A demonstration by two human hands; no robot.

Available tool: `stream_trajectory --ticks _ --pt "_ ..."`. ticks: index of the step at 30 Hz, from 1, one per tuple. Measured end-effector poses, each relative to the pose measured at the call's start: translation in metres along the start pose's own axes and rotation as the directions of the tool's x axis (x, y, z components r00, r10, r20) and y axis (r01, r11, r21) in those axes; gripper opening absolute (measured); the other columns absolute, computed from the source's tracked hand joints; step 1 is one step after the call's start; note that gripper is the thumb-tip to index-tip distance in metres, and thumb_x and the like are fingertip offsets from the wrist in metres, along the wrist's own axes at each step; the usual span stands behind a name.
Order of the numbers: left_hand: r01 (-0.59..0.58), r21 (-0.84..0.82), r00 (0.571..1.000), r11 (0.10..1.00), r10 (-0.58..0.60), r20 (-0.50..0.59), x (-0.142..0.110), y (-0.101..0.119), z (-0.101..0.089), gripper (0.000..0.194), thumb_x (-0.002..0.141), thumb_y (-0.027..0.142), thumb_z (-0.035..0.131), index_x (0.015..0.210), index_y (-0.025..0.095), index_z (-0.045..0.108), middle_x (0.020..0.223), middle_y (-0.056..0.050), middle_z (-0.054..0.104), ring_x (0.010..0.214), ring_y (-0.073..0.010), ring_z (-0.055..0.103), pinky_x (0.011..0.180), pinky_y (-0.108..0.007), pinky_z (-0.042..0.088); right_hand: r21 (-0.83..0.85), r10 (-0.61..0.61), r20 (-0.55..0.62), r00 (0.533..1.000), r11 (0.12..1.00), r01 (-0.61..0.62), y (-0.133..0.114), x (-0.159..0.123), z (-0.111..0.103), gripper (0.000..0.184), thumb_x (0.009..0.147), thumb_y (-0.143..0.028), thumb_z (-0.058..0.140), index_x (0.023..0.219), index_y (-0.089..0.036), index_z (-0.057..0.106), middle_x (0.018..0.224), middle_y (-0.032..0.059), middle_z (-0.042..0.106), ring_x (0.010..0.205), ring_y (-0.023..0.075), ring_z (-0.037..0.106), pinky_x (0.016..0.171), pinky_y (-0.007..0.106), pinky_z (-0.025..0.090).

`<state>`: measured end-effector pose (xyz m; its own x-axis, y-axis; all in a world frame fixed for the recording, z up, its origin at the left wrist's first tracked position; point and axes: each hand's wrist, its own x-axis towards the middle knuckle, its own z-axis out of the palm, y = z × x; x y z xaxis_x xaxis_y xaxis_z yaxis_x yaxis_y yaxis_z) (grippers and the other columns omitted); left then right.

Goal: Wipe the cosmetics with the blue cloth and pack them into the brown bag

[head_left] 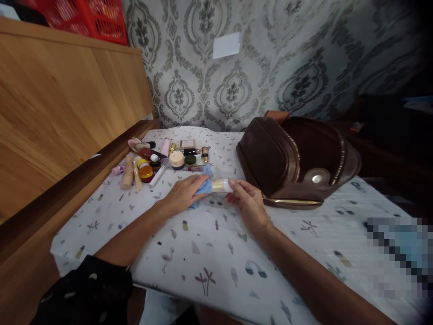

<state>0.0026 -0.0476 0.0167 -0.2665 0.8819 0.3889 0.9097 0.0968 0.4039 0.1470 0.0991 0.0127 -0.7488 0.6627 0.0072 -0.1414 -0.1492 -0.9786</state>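
Between my two hands is a small pale-yellow tube with a white cap point(219, 185), held sideways above the printed sheet. A light blue cloth point(205, 186) wraps its left end, and my left hand point(184, 193) is closed over the cloth and the tube. The fingers of my right hand point(248, 202) pinch the white cap end. Just beyond my left hand lie a cream-lidded jar point(176, 160), a dark green jar point(190, 160) and a white stick-shaped tube point(157, 176). What the cloth covers of the tube is hidden.
A brown leather bag point(270, 158) stands with its zip open, right of my right hand. More cosmetics, among them an amber jar point(146, 173) and a beige tube point(127, 174), lie at the left by a wooden panel point(74, 99). The patterned wall point(230, 90) rises behind.
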Motion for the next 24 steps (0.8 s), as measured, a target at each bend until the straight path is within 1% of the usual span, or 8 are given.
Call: stream_trajectory --ticks 3,6,9,12,15,18,21,24 --pt "-0.001 -0.183 0.999 0.983 -0.009 -0.053 0.000 0.001 -0.004 0.037 0.089 0.038 0.063 0.124 0.027 0.061 0.122 -0.007 0.067 0.109 -0.0250 0.064 0.095 -0.036 0.047 0.007 0.040 0.040 0.998 0.999 -0.040 0.001 0.001 0.000 0.046 0.067 -0.063 0.074 0.072 -0.020 0.059 0.058 -0.0010 0.059 0.051 0.0139 0.053 0.047 0.026 0.036" --pt "0.046 -0.255 0.998 0.966 -0.057 -0.036 0.002 0.007 -0.008 0.028 0.090 0.040 0.061 0.111 0.023 0.066 0.099 -0.005 0.072 0.088 -0.0225 0.067 0.082 -0.031 0.049 0.049 0.071 0.057 0.996 0.996 -0.073 0.001 0.002 0.000 0.048 0.063 -0.062 0.077 0.083 -0.020 0.062 0.066 -0.0015 0.061 0.053 0.0139 0.055 0.046 0.025 0.036" --pt "0.117 -0.331 0.990 0.936 -0.137 -0.037 0.003 0.011 -0.010 0.025 0.091 0.042 0.057 0.096 0.020 0.068 0.079 -0.001 0.067 0.071 -0.0184 0.060 0.067 -0.026 0.045 0.107 0.067 0.056 0.996 0.992 -0.072 -0.002 0.003 0.000 0.051 0.060 -0.054 0.081 0.096 -0.022 0.065 0.070 -0.0029 0.061 0.058 0.0131 0.056 0.050 0.024 0.039" --pt "0.188 -0.431 0.964 0.883 -0.250 -0.092 0.004 0.011 -0.008 0.033 0.091 0.047 0.054 0.074 0.019 0.060 0.065 0.002 0.057 0.063 -0.0152 0.051 0.061 -0.025 0.039 0.143 0.042 0.097 0.994 0.988 -0.056 -0.006 0.001 0.000 0.045 0.061 -0.047 0.082 0.095 -0.021 0.067 0.076 -0.0018 0.063 0.064 0.0126 0.057 0.057 0.025 0.043" --pt "0.224 -0.480 0.924 0.848 -0.341 -0.173 0.006 0.004 -0.005 0.041 0.092 0.049 0.051 0.064 0.020 0.051 0.060 0.003 0.050 0.060 -0.0140 0.046 0.060 -0.025 0.037 0.140 0.021 0.111 0.994 0.989 -0.037 -0.009 -0.001 0.001 0.040 0.060 -0.045 0.084 0.085 -0.019 0.066 0.077 -0.0009 0.063 0.065 0.0114 0.057 0.060 0.025 0.044" --pt "0.247 -0.422 0.875 0.872 -0.388 -0.291 0.007 -0.004 -0.006 0.036 0.092 0.046 0.050 0.068 0.020 0.053 0.064 0.001 0.053 0.063 -0.0150 0.049 0.063 -0.026 0.038 0.152 0.022 0.071 0.997 0.988 -0.033 -0.009 -0.002 0.001 0.043 0.056 -0.047 0.087 0.079 -0.017 0.064 0.072 -0.0018 0.061 0.060 0.0102 0.057 0.058 0.025 0.045" --pt "0.274 -0.288 0.833 0.918 -0.376 -0.406 0.006 -0.006 -0.010 0.023 0.093 0.039 0.050 0.086 0.019 0.060 0.073 -0.001 0.060 0.069 -0.0171 0.055 0.066 -0.027 0.040 0.152 0.020 -0.002 1.000 0.988 -0.019 -0.007 0.000 0.001 0.046 0.054 -0.051 0.087 0.073 -0.017 0.062 0.068 -0.0028 0.060 0.056 0.0094 0.057 0.055 0.024 0.046" --pt "0.189 -0.075 0.873 0.979 -0.202 -0.444 0.002 0.002 -0.009 0.025 0.095 0.035 0.046 0.107 0.018 0.060 0.091 -0.005 0.067 0.083 -0.0206 0.062 0.076 -0.030 0.045 0.126 0.029 -0.083 0.996 0.992 -0.019 -0.002 0.003 0.001 0.049 0.052 -0.053 0.087 0.069 -0.017 0.059 0.062 -0.0033 0.059 0.052 0.0096 0.056 0.050 0.023 0.044"
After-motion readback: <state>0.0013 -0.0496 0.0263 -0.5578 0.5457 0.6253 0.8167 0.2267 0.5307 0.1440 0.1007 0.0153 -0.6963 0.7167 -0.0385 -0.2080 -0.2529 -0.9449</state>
